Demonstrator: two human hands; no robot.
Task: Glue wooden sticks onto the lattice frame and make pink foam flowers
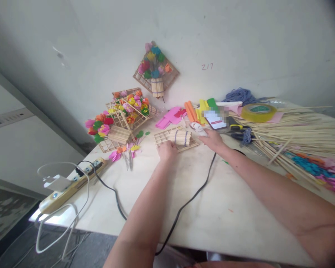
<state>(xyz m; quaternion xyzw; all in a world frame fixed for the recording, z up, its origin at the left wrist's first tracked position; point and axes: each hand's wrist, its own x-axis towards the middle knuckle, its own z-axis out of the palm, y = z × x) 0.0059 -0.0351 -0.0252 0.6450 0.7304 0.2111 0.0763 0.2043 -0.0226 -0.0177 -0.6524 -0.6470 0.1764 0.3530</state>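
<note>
Fingers of the right hand (213, 141) are wrapped around a white glue gun (199, 130), just right of the middle of the frame, its nose pointing up and left. A black cord (190, 201) runs from near that hand down to the bottom edge of the frame. Near the centre, the left hand (168, 150) rests at the lower edge of a wooden lattice (162, 138); I cannot tell whether its fingertips pinch the lattice or merely press on it. On the lattice, just beside those fingertips, lies a bundle of short sticks (182, 137) bound with dark thread.

Above the right hand sit a lit phone (216, 120) and folded orange paper (190, 111), with pink paper (171, 116) to their left. Toward the right edge of the frame spread many thin sticks (293, 126), a roll of yellow tape (258, 112) and blue-grey yarn (241, 96). Left of centre, several flower-covered lattices (134, 108) overlap on the pale table (240, 219); a similar flower panel (156, 70) stands out against the wall at upper centre. A power strip (82, 182) lies along the table's edge at lower left.
</note>
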